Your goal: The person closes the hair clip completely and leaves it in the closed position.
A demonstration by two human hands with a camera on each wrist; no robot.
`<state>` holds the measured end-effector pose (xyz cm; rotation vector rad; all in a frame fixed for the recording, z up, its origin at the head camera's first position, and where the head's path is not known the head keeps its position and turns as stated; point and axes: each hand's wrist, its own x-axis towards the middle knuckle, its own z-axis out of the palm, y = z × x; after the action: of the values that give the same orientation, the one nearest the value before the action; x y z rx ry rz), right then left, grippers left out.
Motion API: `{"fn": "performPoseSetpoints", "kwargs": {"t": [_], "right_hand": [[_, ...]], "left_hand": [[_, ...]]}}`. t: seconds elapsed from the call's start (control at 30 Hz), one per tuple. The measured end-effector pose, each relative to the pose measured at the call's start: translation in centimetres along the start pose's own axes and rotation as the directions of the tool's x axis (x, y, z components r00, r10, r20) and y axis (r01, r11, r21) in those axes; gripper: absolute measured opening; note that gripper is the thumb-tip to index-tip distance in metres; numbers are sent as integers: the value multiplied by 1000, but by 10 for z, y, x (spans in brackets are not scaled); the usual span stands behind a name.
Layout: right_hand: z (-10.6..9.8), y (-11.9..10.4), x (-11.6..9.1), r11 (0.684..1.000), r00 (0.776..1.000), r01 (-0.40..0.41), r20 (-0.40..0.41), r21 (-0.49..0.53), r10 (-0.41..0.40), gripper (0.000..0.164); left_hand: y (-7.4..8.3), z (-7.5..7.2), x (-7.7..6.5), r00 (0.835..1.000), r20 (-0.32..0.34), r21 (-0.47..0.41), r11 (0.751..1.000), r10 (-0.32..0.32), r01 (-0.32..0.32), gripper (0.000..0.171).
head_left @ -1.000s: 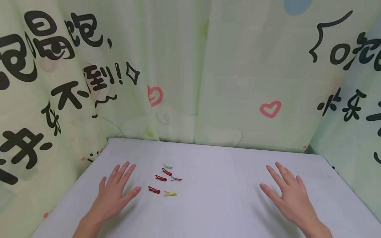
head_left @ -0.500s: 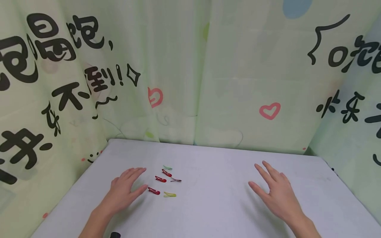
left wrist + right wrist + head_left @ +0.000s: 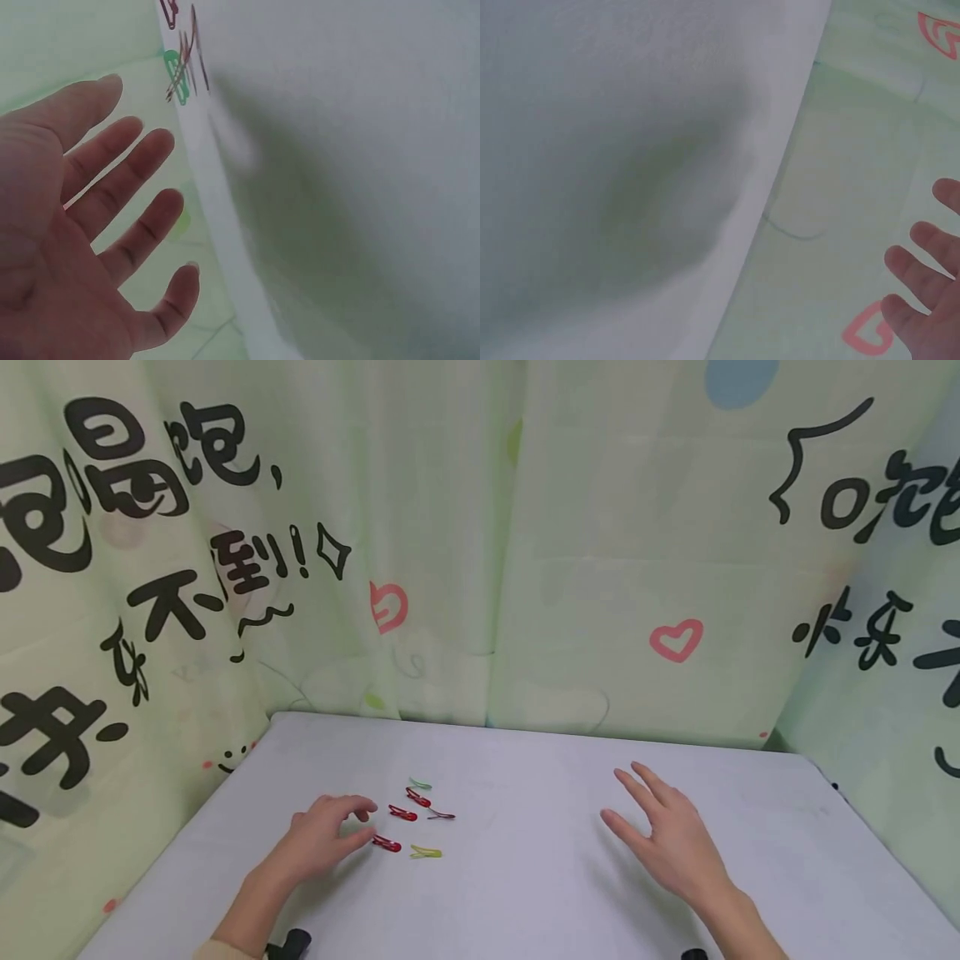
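Several snap hair clips lie in a loose cluster left of the table's middle. Three are red: a front one [image 3: 387, 844], a middle one [image 3: 402, 813] and a rear one [image 3: 418, 797]. Beside them are a yellow clip [image 3: 426, 852], a green clip [image 3: 420, 784] and a dark, thin-looking clip [image 3: 442, 815]. My left hand [image 3: 318, 842] hovers at the cluster's left, its thumb tip nearest the front red clip; whether they touch, I cannot tell. Its fingers are loosely bent around nothing in the left wrist view. My right hand [image 3: 671, 843] is above the right side, fingers spread, holding nothing.
A white-covered table [image 3: 510, 893] spans the lower part of the head view. Pale green curtain [image 3: 450, 527] with black lettering and pink hearts encloses its back and sides. A black fitting [image 3: 297, 942] shows at my left wrist.
My left hand has moved right and its fingers have bent downward near the red clips. My right hand has drifted left over the table. The clips stay where they lay.
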<state>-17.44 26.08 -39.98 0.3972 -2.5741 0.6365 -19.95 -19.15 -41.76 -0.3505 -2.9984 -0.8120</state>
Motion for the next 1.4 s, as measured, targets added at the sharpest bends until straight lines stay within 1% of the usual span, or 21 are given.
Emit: {"fn": "performPoseSetpoints", "kwargs": {"t": [0.13,0.27,0.37,0.67,0.8,0.93,1.0,1.1,1.2,1.3,1.4], "right_hand": [[4,-3,4,1000,1000,-3,7,13,3,58],[8,-6,6,1000,1000,-6,17,29,6,57],[10,-9,8,999,1000,-7,28,47,6,57],[15,-14,12,995,998,-29,56,94,24,56],[18,-16,13,994,998,-28,57,103,23,57],[20,-19,14,993,998,-31,62,115,24,57],[21,-20,15,992,998,-32,65,122,24,57],[23,-23,17,990,997,-33,67,134,24,57],[25,-26,18,989,998,-31,65,142,22,57],[27,-29,19,988,998,-31,62,153,21,57],[30,-31,20,985,998,-36,64,167,25,57]], "left_hand": [[1,2,5,999,30,-12,1000,-22,23,20],[1,5,10,995,81,-33,998,-58,61,12],[1,7,12,992,104,-44,996,-76,81,9],[1,12,15,993,105,-71,995,-60,68,13],[3,10,14,993,99,-91,993,-69,79,12],[8,7,13,994,83,-134,988,-65,76,10],[11,7,13,996,69,-159,985,-51,61,9],[16,7,13,999,37,-194,981,-15,22,8],[20,10,16,999,-10,-228,973,38,-40,5],[24,15,19,995,-63,-256,962,84,-97,5],[29,21,21,985,-117,-278,948,129,-157,6]]}}
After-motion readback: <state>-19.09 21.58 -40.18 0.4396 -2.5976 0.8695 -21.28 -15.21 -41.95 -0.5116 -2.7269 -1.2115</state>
